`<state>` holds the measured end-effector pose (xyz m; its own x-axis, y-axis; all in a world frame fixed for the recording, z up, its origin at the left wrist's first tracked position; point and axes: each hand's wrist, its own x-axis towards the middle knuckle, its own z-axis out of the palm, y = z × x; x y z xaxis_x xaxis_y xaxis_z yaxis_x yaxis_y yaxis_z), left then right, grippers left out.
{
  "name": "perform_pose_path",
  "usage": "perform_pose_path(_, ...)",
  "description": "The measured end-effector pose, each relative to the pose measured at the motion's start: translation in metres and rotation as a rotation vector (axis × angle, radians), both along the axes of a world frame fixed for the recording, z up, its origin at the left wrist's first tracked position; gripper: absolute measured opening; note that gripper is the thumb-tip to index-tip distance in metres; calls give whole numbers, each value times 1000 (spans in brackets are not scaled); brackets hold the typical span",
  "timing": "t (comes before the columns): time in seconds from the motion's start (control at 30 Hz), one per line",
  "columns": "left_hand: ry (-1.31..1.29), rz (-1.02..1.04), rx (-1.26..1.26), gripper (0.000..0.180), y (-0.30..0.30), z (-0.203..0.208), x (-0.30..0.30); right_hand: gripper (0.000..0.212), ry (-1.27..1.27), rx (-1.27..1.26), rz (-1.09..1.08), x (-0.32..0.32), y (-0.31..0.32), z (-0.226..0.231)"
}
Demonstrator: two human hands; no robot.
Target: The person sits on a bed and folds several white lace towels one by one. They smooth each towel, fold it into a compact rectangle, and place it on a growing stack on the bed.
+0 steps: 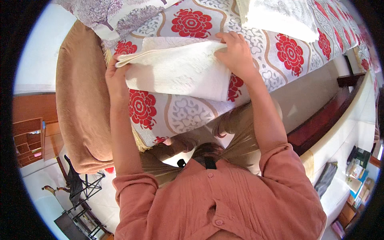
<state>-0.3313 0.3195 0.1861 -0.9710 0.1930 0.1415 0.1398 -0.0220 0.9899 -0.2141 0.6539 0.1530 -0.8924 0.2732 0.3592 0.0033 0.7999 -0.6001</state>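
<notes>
A folded white cloth, which looks like a towel (180, 72), lies partly raised over the red-flowered sofa cover (190, 114). My left hand (117, 78) pinches its folded left corner, thumb and fingers closed on the layers. At the upper right corner, my right hand (237, 54) grips the cloth's edge between thumb and fingers. The towel's lower edge rests near the front of the seat. Part of a layer shows behind the top fold. Farther right on the seat sits another stack of folded white cloth (278, 20), apart from my hands.
The brown sofa armrest (82, 100) rises at my left. A tree-print cushion (116, 16) leans at the far left corner. To my right stands a pale-topped table (340, 124) with a dark wooden shelf under it. A black folding stand (90, 186) is on the floor behind the armrest.
</notes>
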Motion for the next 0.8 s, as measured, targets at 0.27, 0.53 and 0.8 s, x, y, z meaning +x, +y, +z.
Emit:
perform_pose_path(0.27,73,122,83,13,-72,14,65,16,-221,-926,558,53,-8,64)
perform_pose_path(0.53,-63,-120,-511,19,-162,-14,146,12,-362,-241,859,167,-132,-4)
perform_pose_path(0.8,405,102,-710,24,-74,-18,198,17,-301,-764,123,226,-148,-84)
